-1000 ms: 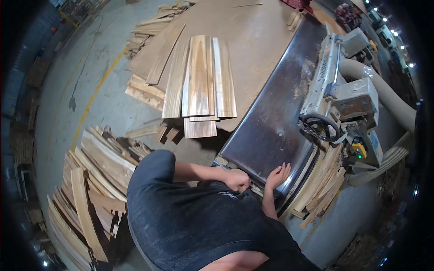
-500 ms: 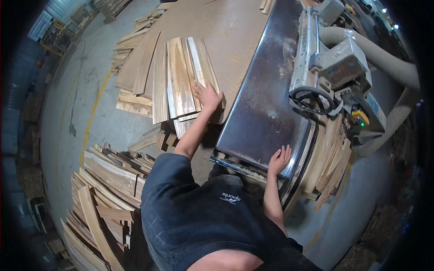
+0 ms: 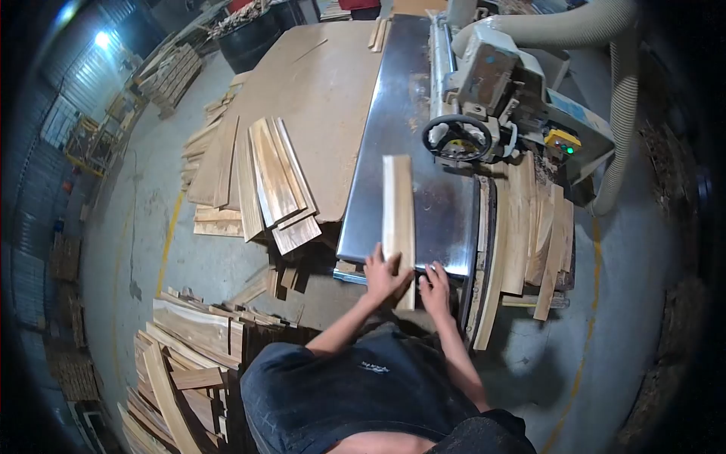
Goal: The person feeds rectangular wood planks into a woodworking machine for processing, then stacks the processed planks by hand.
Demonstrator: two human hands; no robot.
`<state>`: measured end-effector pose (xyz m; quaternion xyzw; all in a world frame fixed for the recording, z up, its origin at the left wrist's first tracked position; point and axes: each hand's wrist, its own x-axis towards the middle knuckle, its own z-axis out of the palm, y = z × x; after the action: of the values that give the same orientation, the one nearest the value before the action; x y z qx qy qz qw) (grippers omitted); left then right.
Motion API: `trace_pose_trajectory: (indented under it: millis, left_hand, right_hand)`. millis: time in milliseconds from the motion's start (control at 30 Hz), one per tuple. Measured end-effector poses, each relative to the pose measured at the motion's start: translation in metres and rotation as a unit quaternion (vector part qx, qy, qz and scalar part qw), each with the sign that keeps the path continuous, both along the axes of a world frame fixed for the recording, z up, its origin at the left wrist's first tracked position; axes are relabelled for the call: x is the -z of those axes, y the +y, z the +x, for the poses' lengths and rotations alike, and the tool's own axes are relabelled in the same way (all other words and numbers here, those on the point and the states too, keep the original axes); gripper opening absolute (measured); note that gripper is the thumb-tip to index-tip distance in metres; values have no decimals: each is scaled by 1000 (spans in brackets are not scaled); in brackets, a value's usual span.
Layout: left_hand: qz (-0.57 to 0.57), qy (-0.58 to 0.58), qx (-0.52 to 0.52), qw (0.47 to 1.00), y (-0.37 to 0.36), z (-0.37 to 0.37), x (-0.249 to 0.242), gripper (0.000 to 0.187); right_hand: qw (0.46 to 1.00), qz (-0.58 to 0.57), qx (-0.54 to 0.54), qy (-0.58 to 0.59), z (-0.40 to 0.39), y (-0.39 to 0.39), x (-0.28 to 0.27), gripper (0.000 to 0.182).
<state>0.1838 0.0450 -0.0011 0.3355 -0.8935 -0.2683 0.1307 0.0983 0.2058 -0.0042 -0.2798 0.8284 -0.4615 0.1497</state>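
Note:
A light wooden board lies lengthwise on the dark metal machine table, its near end jutting past the front edge. My left hand is on the near part of this board, holding it with the thumb over the top face. Just right of the board, at the table's front edge, my right hand has its fingers apart and grips nothing. To the left, several more boards lie fanned out on a brown panel.
A woodworking machine with a black handwheel and a thick dust hose stands over the table's right side. Boards are stacked to the right. More wood strips are piled at lower left. A person is partly visible far ahead.
My left hand has moved right, from the fanned boards to the metal table, and a board now lies there under it. My right hand has shifted left towards that board. The view has tilted up.

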Motion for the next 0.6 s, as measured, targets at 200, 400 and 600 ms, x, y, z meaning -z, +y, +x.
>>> trace_pose_trajectory:
  millis: [200, 400, 600]
  left_hand:
    - [-71, 73, 202, 974, 68, -42, 30, 45]
    - [-64, 97, 131, 984, 91, -96, 24, 44]
    - [-105, 111, 69, 986, 70, -167, 21, 42]
  right_hand:
    - [974, 66, -83, 200, 42, 44, -8, 58]
    - [977, 163, 11, 134, 39, 56, -6, 77]
    - [967, 226, -1, 120, -7, 26, 3, 71]
